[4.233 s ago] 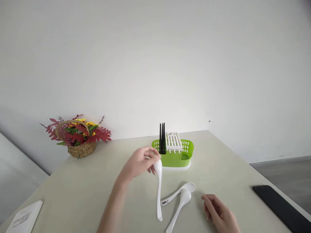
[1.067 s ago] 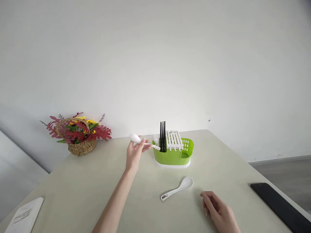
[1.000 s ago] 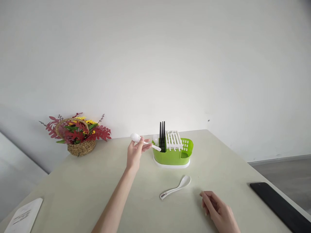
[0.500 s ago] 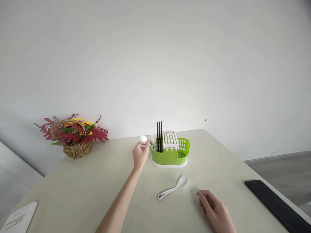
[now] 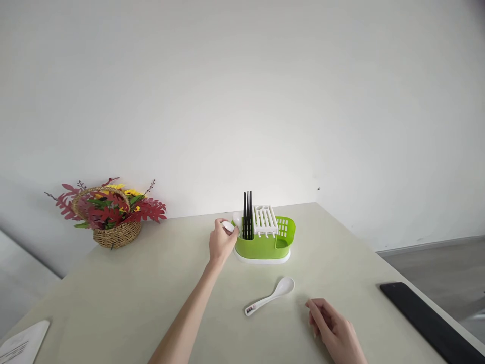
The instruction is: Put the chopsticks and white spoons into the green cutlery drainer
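Note:
My left hand [image 5: 223, 241] is closed on a white spoon [image 5: 228, 226] at the left end of a green utensil holder [image 5: 261, 248]. The spoon's bowl shows above my fingers; its handle is largely hidden by the hand. Just behind it, a second white spoon [image 5: 237, 218] stands upright in the holder, beside several black chopsticks [image 5: 247, 216]. Another white spoon [image 5: 273, 294] lies on the table in front of the holder, bowl to the right. To its right rests my right hand [image 5: 331, 326], fingers curled in, with nothing visible in them.
A white slotted rack [image 5: 265, 220] with small hooks sits on the holder. Left of it stands a wicker basket [image 5: 117, 235] of artificial flowers near the wall. A long black object [image 5: 428, 318] lies along the right edge, and a white printed item [image 5: 25, 344] lies at the front left.
My left hand has lowered the spoon slightly and tilted it, bringing its bowl down beside the holder's left end. My right hand keeps its place. The view has shifted a little.

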Tool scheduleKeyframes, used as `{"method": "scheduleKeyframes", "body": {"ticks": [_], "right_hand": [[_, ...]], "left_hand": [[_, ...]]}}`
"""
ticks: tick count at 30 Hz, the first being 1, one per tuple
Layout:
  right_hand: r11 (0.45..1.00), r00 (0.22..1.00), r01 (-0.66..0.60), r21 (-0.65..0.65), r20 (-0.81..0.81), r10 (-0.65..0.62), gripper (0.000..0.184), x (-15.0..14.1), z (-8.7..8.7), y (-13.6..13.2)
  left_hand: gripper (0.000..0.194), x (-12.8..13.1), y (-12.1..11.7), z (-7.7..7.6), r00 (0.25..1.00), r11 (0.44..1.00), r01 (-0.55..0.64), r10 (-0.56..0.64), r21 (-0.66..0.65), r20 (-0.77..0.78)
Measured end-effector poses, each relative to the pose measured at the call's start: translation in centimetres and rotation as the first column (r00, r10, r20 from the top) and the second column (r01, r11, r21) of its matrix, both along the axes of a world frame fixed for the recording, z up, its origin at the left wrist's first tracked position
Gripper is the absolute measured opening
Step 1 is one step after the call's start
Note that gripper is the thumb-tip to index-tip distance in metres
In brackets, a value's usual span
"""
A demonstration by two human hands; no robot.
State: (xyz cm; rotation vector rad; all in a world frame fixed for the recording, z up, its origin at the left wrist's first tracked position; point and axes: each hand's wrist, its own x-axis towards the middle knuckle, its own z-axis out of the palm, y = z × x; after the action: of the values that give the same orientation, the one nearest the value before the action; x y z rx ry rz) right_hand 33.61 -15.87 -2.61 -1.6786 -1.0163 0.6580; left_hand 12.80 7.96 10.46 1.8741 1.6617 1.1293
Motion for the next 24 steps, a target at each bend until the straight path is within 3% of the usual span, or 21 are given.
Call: {"method": "scheduleKeyframes", "body": {"ticks": [10,14,17,18,20,22,24], "right_hand": [[1.000,1.000,-0.018,-0.015,-0.013,0.018,0.052,0.0,0.0,0.0],[1.000,0.999,-0.027,-0.015,-0.033,0.026,0.048,0.2,0.0,-0.1],[0.999,0.999,-0.035,-0.033,-0.035,0.034,0.048,0.3,0.1,-0.1],[0.998,0.999,-0.040,-0.038,-0.036,0.039,0.049,0.3,0.0,-0.1],[0.998,0.998,-0.048,-0.040,-0.038,0.047,0.049,0.3,0.0,-0.1],[0.998,0.998,-0.047,-0.030,-0.032,0.046,0.051,0.3,-0.1,0.0],[0.999,0.999,-0.036,-0.015,-0.022,0.036,0.053,0.2,-0.2,0.0]], "left_hand": [[0.052,-0.4,-0.4,0.1,0.997,0.998,0.056,-0.058,-0.043,-0.053],[0.045,-0.3,-1.7,0.1,0.998,0.989,0.042,-0.048,0.142,0.039],[0.030,0.1,-3.5,-0.5,0.992,0.941,0.044,-0.082,0.335,0.100],[0.026,0.4,-4.3,-0.8,0.987,0.927,0.091,-0.132,0.363,0.091],[0.020,1.1,-6.0,-1.4,0.951,0.895,0.295,-0.307,0.335,-0.016],[0.020,2.0,-7.7,-2.2,0.834,0.812,0.548,-0.510,0.203,-0.211],[0.024,3.1,-9.1,-3.0,0.668,0.715,0.699,-0.637,0.031,-0.384]]}}
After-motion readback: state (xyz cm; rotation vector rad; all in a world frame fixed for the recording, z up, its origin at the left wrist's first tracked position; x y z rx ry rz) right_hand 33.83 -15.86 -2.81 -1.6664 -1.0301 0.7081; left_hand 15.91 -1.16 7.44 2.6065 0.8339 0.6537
